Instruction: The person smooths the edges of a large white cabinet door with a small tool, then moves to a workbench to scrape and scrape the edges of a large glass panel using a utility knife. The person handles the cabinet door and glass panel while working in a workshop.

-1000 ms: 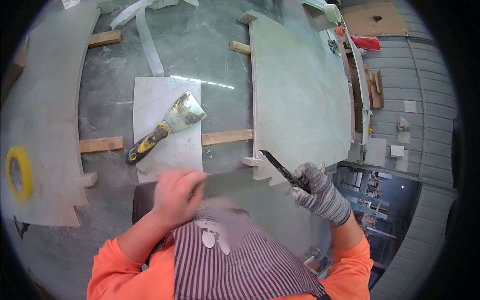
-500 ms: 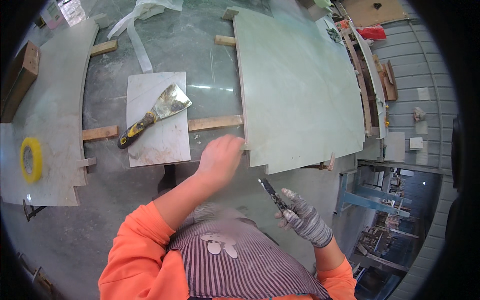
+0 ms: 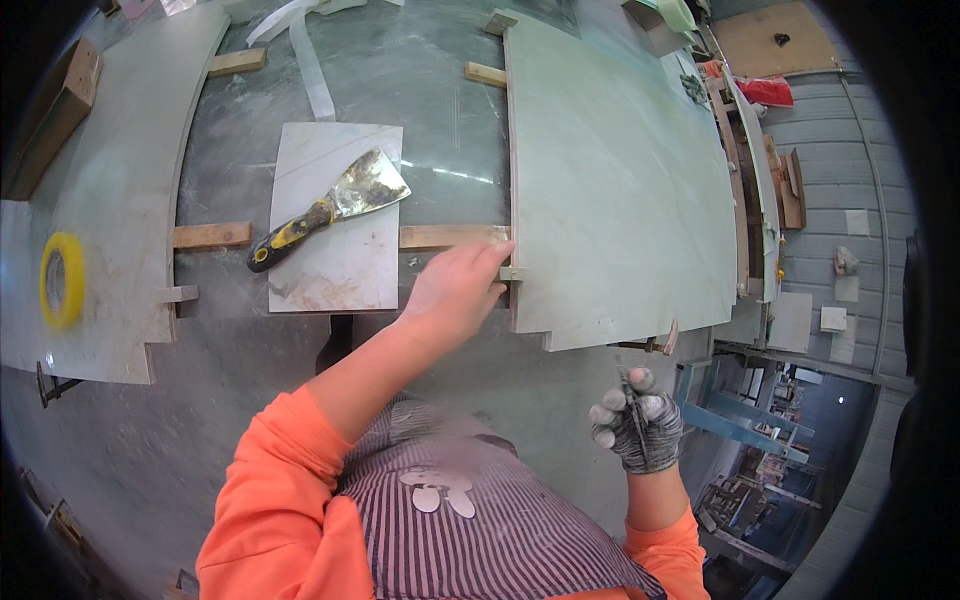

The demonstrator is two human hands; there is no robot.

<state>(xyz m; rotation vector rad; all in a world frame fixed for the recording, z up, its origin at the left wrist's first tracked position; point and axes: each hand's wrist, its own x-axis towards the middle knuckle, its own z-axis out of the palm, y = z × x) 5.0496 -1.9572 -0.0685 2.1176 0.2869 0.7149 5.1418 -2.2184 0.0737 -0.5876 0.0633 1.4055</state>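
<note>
My bare left hand reaches to the near left edge of the right pale stone slab. Its fingers are stretched out, with the tips at the edge beside a small stone tab. No object shows in that hand. In a grey knitted glove with bare fingertips, my right hand is closed round a narrow dark tool, seen nearly end-on; its exact kind is unclear. Left of my left hand, a putty knife with a black and yellow handle lies across a small pale stone panel.
Another pale slab at the left carries a yellow tape roll and a cardboard box. Wooden battens lie between the slabs. Clamps stick out at the near edges. White strips lie at the back.
My right hand has turned upright and moved slightly right, swinging the dark tool from slanting left to nearly upright. My left hand has shifted slightly along the slab edge. The view has shifted a little.
</note>
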